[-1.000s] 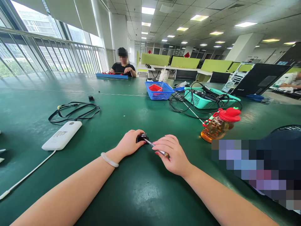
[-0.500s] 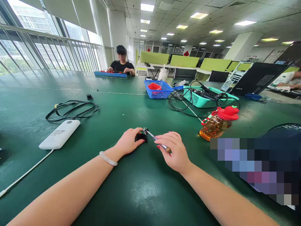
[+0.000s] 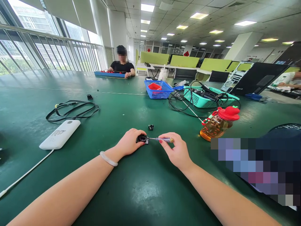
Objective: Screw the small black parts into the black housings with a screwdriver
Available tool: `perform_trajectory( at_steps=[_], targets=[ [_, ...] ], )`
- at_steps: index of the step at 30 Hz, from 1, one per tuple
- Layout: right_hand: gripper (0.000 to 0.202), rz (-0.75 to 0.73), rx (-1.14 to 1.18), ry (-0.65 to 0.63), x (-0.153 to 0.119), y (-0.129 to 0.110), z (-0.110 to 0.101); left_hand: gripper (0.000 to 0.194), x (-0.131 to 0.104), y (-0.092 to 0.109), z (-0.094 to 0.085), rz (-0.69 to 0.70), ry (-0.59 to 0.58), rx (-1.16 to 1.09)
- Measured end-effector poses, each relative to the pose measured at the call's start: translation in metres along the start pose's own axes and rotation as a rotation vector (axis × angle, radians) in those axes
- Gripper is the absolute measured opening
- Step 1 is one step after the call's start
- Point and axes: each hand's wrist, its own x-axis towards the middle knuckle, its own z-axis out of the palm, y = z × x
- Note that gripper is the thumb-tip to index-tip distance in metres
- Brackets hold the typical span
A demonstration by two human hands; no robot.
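Note:
My left hand (image 3: 129, 141) is closed on a small black device (image 3: 142, 138), which lies at the table's middle with a dark round part on top. In my right hand (image 3: 176, 150) is a screwdriver (image 3: 166, 139) with a clear handle, gripped between thumb and fingers. Its thin shaft points left, and the tip meets the right edge of the device; the exact contact is too small to make out. A small black and metallic part (image 3: 150, 127) lies loose on the table just beyond the device.
A white power bank (image 3: 60, 135) with cables lies left. A bottle with a red lid (image 3: 215, 125) stands right. Behind are a blue basket (image 3: 160, 94) and a teal basket (image 3: 199, 102) of cables. A person (image 3: 122, 64) sits across the green table (image 3: 113, 194).
The small metallic part has left my left fingers and now lies on the table. The screwdriver has swung nearly level, its tip moving down to the black device.

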Motion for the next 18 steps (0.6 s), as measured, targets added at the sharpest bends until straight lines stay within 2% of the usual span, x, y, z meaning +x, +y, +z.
perform_trajectory(
  at_steps=[5,12,18],
  targets=[
    [0.014,0.122,0.089,-0.020,0.0001,0.0048,0.0016,0.029,-0.0002,0.0026,-0.0019,0.026,-0.014,0.007],
    [0.012,0.034,0.039,-0.031,-0.0002,0.0007,0.0012,0.036,0.0000,0.0016,-0.0010,0.017,-0.068,0.029],
    [0.014,0.118,0.060,-0.037,0.0008,0.0030,0.0010,0.038,-0.0012,0.0040,-0.0011,0.004,-0.103,0.039]
  ],
)
